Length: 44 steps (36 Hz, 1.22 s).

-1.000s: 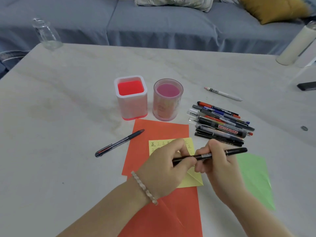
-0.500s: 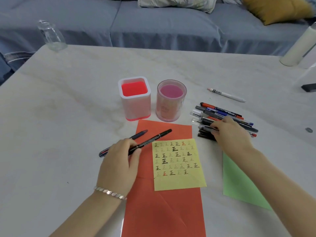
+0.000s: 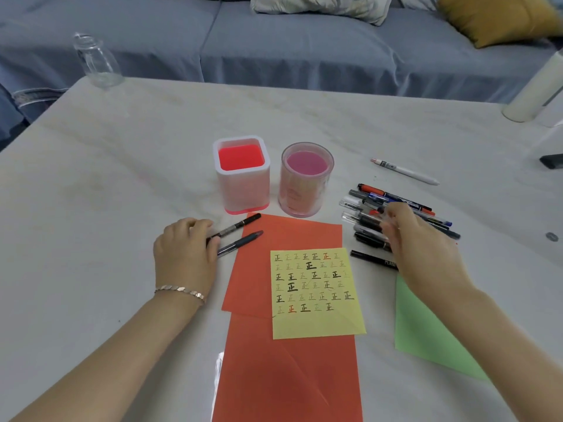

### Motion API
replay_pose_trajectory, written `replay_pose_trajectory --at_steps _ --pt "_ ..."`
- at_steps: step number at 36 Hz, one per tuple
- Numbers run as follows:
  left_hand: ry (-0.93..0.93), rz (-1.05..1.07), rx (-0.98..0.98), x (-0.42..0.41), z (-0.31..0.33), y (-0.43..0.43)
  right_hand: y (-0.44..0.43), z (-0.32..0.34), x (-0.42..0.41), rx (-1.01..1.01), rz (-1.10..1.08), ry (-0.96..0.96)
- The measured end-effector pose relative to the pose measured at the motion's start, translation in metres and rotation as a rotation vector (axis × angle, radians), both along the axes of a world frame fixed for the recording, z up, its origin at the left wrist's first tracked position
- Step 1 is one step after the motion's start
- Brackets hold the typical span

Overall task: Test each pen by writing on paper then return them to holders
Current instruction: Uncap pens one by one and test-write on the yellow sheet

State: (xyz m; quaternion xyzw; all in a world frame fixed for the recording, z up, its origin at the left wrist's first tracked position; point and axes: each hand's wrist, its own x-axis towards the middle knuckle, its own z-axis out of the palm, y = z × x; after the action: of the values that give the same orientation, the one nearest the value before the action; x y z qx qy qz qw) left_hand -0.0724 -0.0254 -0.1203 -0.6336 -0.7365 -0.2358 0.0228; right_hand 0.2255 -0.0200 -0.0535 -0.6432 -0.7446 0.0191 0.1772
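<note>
The slim black pen (image 3: 236,227) lies on the pale table (image 3: 122,178) with its tip over the orange paper sheet (image 3: 289,236). The left hand (image 3: 185,254) pinches its rear end in curled fingers. The right hand (image 3: 423,248) reaches into the loose pen pile (image 3: 365,205), but blur hides whether it grips anything. The square white-and-red holder (image 3: 242,190) stands behind.

Pale table (image 3: 122,178) bears two holders (image 3: 243,190), loose pens (image 3: 396,197), coloured papers (image 3: 289,376), perhaps a jar (image 3: 94,60).
</note>
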Motion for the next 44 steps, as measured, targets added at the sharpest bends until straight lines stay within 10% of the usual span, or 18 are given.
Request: replay_pose_trajectory --at_steps 9,22,44 --pt "-0.052 -0.565 -0.042 0.075 -0.003 -0.042 -0.037 0.014 -0.021 0.037 0.034 0.969" --pt "0.124 -0.633 -0.33 0.104 -0.022 -0.051 -0.048 -0.02 -0.019 -0.189 -0.263 1.415" --pt "0.082 -0.58 -0.288 0.095 -0.029 -0.055 -0.05 -0.063 -0.058 -0.122 -0.425 1.149"
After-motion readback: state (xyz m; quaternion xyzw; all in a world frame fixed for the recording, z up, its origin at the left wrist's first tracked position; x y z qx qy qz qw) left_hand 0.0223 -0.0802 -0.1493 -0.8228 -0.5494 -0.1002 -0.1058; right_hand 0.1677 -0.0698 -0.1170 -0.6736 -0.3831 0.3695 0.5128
